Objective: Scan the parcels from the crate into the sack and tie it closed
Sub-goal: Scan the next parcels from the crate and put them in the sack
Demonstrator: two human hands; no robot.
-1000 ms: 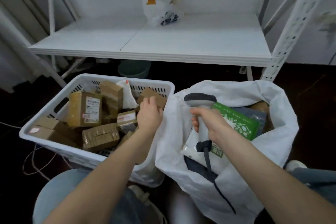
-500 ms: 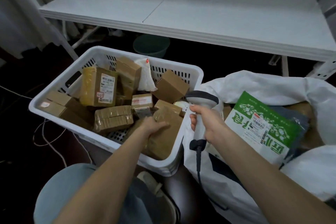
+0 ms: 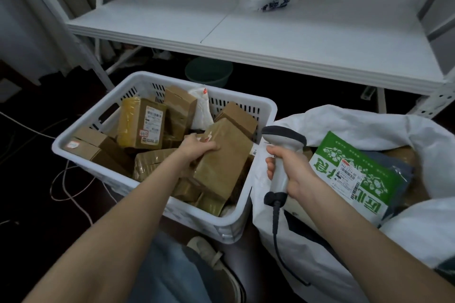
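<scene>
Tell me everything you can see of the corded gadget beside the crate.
It is a handheld barcode scanner of pale grey plastic with a dark grey hooded head pointing toward the white plastic crate. The right hand grips its upright handle. A dark collar at the base leads into a black cable hanging over the white woven sack.

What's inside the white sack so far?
A green parcel lies on top, partly over a grey bag and brown cardboard. Anything deeper in the sack is covered.
</scene>
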